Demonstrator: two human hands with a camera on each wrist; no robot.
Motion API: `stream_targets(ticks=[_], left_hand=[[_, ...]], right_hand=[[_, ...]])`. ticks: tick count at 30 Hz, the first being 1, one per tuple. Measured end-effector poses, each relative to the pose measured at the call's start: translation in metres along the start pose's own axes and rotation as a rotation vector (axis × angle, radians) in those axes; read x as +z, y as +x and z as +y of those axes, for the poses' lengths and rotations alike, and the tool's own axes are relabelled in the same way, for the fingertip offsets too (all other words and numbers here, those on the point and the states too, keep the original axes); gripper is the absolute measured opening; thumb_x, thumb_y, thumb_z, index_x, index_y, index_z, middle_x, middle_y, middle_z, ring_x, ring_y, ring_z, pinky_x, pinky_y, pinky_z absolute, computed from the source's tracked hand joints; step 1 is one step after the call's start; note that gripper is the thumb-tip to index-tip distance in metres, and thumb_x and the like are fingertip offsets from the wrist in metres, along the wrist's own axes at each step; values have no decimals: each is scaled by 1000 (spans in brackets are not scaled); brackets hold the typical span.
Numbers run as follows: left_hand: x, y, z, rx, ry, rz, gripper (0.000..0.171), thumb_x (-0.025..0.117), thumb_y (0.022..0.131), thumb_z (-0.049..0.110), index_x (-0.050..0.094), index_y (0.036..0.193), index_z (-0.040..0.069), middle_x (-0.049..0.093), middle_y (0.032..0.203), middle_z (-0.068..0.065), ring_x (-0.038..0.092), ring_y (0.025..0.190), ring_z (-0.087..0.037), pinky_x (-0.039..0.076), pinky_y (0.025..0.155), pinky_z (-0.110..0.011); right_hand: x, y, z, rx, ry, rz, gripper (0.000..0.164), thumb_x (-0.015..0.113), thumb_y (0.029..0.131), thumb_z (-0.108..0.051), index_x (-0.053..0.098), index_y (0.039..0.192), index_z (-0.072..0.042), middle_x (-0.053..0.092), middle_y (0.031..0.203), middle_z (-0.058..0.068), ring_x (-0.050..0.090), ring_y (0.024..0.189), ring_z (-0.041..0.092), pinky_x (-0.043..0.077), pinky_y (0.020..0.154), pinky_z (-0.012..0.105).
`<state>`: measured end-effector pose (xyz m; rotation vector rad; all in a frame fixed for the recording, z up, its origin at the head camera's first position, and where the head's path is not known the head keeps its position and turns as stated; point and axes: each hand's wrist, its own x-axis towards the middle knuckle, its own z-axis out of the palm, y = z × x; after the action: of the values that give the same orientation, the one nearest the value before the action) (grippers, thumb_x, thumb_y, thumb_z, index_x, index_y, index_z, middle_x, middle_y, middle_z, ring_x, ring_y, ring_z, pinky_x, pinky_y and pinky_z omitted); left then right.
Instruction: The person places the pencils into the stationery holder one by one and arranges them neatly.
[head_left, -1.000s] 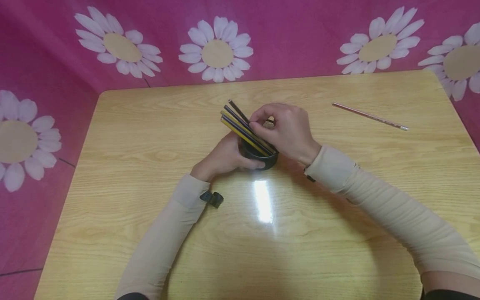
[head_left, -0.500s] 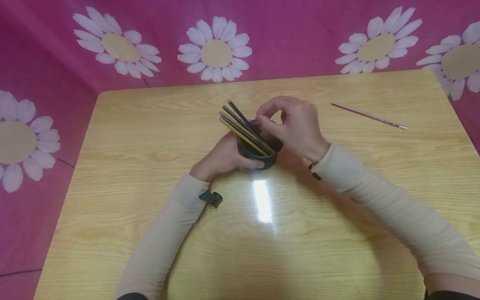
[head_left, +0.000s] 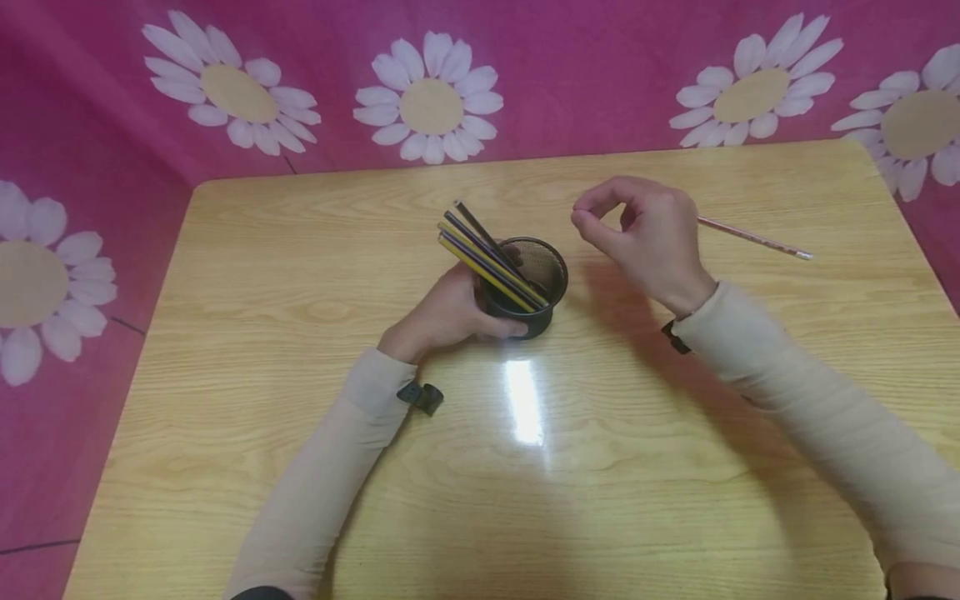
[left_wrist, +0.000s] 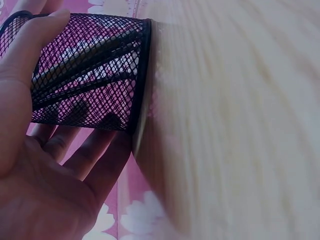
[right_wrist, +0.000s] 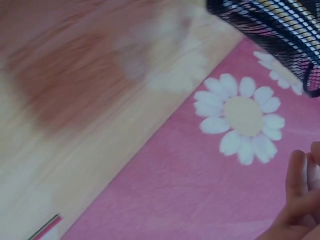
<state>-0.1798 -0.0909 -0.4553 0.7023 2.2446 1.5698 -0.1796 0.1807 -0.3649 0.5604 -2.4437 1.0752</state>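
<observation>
In the head view my left hand [head_left: 446, 312] grips a black mesh pencil cup [head_left: 538, 323] standing on the table. Several pencils [head_left: 487, 271], yellow-striped and dark, lean out of it to the left. The left wrist view shows my fingers and thumb wrapped around the mesh cup [left_wrist: 90, 70], its base right at the tabletop. My right hand [head_left: 652, 237] is raised to the right of the cup, loosely curled, thumb and forefinger tips close together with nothing seen between them. A pinkish pencil [head_left: 757, 240] with a white end lies behind it, partly covered by that hand.
The wooden table [head_left: 300, 275] bears a bright light reflection [head_left: 525, 404] in front of the cup. Behind it hangs a magenta backdrop [head_left: 570, 75] with large white daisies, which also runs along the left side.
My right hand has left the pencils in the cup and moved right, now overlapping the lone pencil's left part. The cup's opening has come into view. My left hand keeps its grip.
</observation>
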Motion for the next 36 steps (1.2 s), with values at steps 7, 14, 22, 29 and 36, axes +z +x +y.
stream_targets(ticks=[7, 14, 22, 29, 36], left_hand=[[0, -6, 22, -15, 48, -16, 105, 102, 74, 23, 45, 160, 3, 58, 153, -12, 51, 144, -23, 29, 127, -37], [-2, -10, 33, -17, 67, -17, 104, 101, 75, 18, 45, 160, 3, 57, 153, -11, 50, 144, -22, 29, 127, -37], [-1, -11, 36, -20, 55, -11, 104, 101, 75, 16, 43, 160, 2, 56, 155, -13, 50, 146, -22, 28, 127, -36], [-3, -6, 20, -11, 43, -19, 106, 103, 73, 23, 45, 160, 5, 57, 154, -10, 50, 145, -22, 28, 128, -39], [-2, -3, 11, 21, 34, -16, 104, 104, 71, 26, 49, 157, 6, 58, 152, -7, 51, 142, -20, 29, 127, -36]], right_hand=[[-19, -8, 23, 49, -123, -27, 10, 80, 97, -15, 83, 101, -6, 81, 95, 6, 52, 66, 12, 35, 63, 18], [-47, -13, 56, 92, -293, -71, 13, 78, 99, -17, 84, 105, -7, 82, 100, 9, 51, 65, 7, 32, 61, 26], [-75, -18, 87, 198, -384, -124, 21, 75, 99, -25, 84, 108, -8, 80, 102, 14, 38, 55, 0, 30, 59, 42], [-87, -21, 102, 243, -428, -150, 23, 74, 100, -23, 82, 109, -4, 79, 105, 20, 36, 52, 6, 30, 63, 46], [-91, -20, 110, 267, -459, -193, 24, 72, 101, -21, 81, 112, -2, 78, 109, 23, 54, 68, 33, 30, 63, 49]])
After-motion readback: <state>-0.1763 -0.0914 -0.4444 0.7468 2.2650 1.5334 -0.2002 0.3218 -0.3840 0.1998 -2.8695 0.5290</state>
